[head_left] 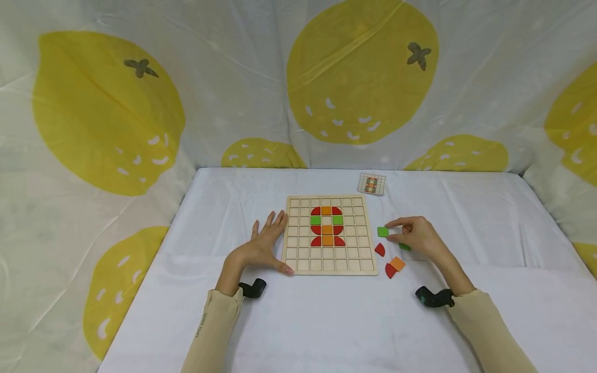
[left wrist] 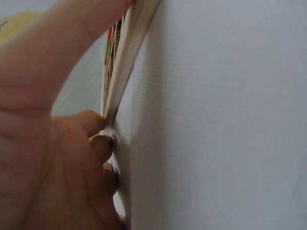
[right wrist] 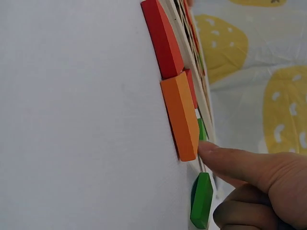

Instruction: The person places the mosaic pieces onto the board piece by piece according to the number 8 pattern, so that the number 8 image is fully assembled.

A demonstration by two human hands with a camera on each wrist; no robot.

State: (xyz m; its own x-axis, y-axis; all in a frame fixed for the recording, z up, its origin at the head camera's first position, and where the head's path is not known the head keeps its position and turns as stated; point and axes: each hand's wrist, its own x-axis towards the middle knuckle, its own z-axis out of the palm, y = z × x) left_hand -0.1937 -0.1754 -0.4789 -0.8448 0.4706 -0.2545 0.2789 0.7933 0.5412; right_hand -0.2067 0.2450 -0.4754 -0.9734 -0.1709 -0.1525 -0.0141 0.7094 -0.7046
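Observation:
My left hand (head_left: pixel 263 247) lies spread at the left side of a wooden grid board (head_left: pixel 330 266); its thumb touches the lower left corner and the fingertips the left edge. Red, orange and green pieces fill several squares in the board's middle. Beyond the board's right edge, my right hand (head_left: pixel 416 235) pinches a green square piece (head_left: pixel 383 231) between thumb and index finger at its right side. Another green piece (right wrist: pixel 202 200) lies partly under that hand. Closer to me are a red quarter-circle piece (head_left: pixel 380 249), an orange square (right wrist: pixel 180 117) and a second red quarter-circle (right wrist: pixel 162 40).
A small pattern card (head_left: pixel 371 184) lies behind the board, printed with a similar coloured figure. White cloth (head_left: pixel 326 321) covers the table. A lemon-print curtain (head_left: pixel 233 88) stands at the back and sides. Black wrist devices (head_left: pixel 434 297) sit on both forearms.

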